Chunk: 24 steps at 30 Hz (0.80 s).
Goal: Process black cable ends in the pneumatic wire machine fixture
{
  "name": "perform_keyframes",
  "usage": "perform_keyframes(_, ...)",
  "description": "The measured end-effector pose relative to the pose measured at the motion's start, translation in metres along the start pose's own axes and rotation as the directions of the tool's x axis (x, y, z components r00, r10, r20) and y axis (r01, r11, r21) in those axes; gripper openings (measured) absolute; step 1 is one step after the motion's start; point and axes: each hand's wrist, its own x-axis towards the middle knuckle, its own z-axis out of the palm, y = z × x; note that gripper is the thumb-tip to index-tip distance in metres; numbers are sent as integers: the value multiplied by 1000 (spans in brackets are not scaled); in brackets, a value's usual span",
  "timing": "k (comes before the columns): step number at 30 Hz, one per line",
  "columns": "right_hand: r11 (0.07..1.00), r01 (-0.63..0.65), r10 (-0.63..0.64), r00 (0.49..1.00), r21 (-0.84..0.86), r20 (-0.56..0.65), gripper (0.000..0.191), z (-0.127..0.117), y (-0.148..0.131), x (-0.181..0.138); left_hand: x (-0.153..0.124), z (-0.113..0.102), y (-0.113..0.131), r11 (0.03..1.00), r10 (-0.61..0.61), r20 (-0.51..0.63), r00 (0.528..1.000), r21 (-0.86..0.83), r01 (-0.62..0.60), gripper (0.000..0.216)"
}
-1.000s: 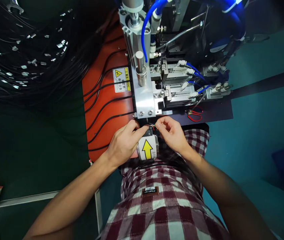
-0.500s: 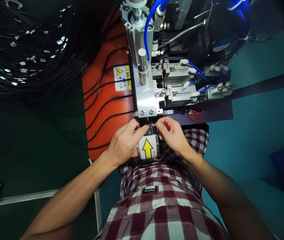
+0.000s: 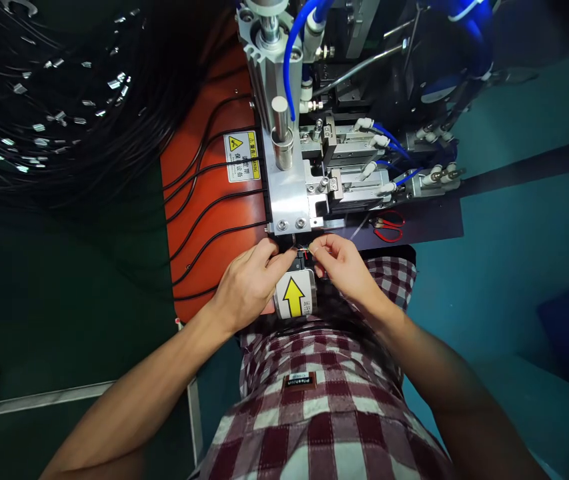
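Note:
My left hand (image 3: 249, 283) and my right hand (image 3: 341, 267) meet at the front of a metal press machine (image 3: 289, 193). Both pinch the stripped end of a thin cable (image 3: 303, 251), where small red and pale wire tips show between the fingertips. The left fingers are curled round the black cable; the right thumb and forefinger pinch the wire tips. Just below the hands sits a round white label with a yellow arrow (image 3: 294, 297). I wear a red and white checked shirt (image 3: 324, 393).
An orange panel (image 3: 204, 200) with several black cables across it and a yellow warning label (image 3: 242, 156) lies left of the machine. A big bundle of black cables with metal ends (image 3: 49, 113) fills the upper left. Red-handled cutters (image 3: 389, 228) lie right of the machine. Blue air hoses (image 3: 294, 53) rise above.
The hands have stayed at the same spot below the machine; the right fingers have shifted slightly on the wire tips. The view has drifted a little.

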Motion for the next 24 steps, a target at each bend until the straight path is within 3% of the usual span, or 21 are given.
perform_keyframes(4,994,-22,18,999,109,31,29,-1,0,3,0,1,-1,1000,-3,1,1000,13,3,30)
perform_keyframes(14,997,72,-73,997,-28,-38,20,-1,6,1,1,-1,-1,1000,-14,43,999,2,13,33)
perform_keyframes(20,996,-11,6,999,86,54,26,-1,1,3,2,0,-2,1000,15,27,1000,-27,-14,32)
perform_keyframes(24,997,16,-16,1000,76,-7,28,-1,1,3,2,0,-2,1000,18,21,1000,-23,-17,32)
